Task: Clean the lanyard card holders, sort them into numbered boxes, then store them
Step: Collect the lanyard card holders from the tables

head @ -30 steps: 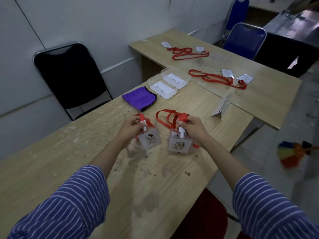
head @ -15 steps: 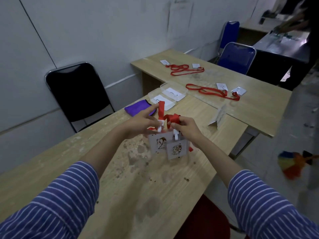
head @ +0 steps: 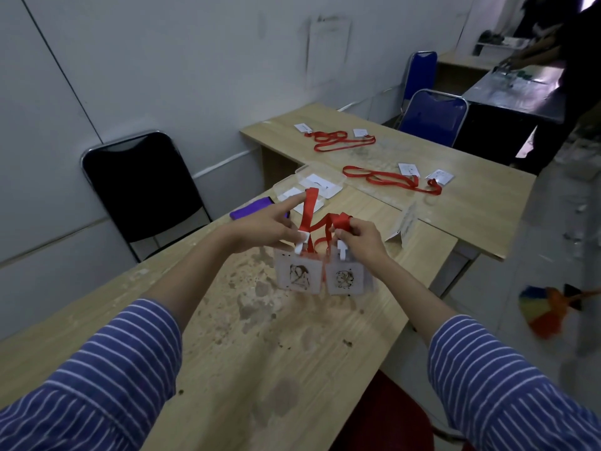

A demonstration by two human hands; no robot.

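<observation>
Nearest to us: 2 striped blue sleeves, arms out over a stained wooden table (head: 227,369).

Our left hand (head: 260,231) pinches the white clip of the left card holder (head: 297,275) between thumb and middle fingers; the index finger sticks out straight. Its red strap (head: 308,209) stands up from the clip.

Our right hand (head: 361,239) is curled round a bunched red strap (head: 340,221), pinching it just above the white clip of the right card holder (head: 344,278).

Both holders hang upright side by side, edges touching or nearly so, we cannot tell which. Each shows a dark scribble on its face. They hang above the table; whether the bottom edges touch it is not clear.

Behind the hands: a purple cloth (head: 250,208) flat on the table, partly hidden by the left hand. Next to it 2 clear plastic boxes (head: 320,179) side by side, each with a white paper slip inside; the marks on the slips are too small to read. A folded white card (head: 405,222) stands near the table's right edge.

Farther: a 2nd table (head: 471,216) carries 2 loose red lanyards (head: 390,179) with 4 white cards around them.

Against the wall: a black chair (head: 140,187) on the left, 2 blue chairs (head: 432,117) past the 2nd table.
</observation>
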